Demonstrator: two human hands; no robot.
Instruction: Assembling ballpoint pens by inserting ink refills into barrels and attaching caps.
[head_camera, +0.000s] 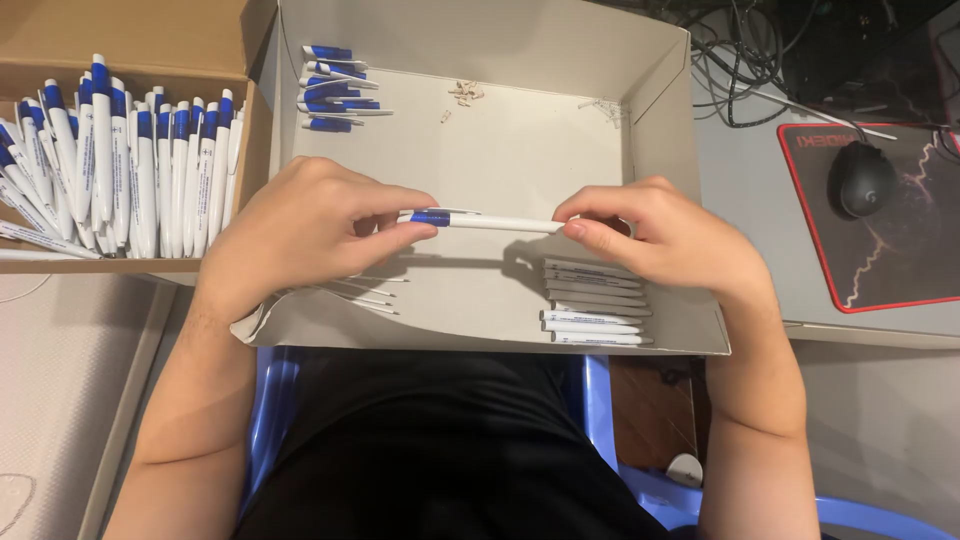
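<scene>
Both my hands hold one white pen with a blue band (480, 220) level above a shallow grey cardboard tray (520, 150). My left hand (300, 235) pinches the blue end between thumb and fingers. My right hand (665, 240) grips the white barrel end. Several white pen barrels (595, 300) lie in a row in the tray under my right hand. A few thin refills (365, 292) lie by my left hand. Blue-and-white pen tops (338, 88) lie at the tray's far left corner.
A brown cardboard box (130, 35) at the left holds several finished white and blue pens (120, 165). At the right a black mouse (865, 178) sits on a dark mat with a red border (900, 290). Black cables (745, 60) lie beyond the tray.
</scene>
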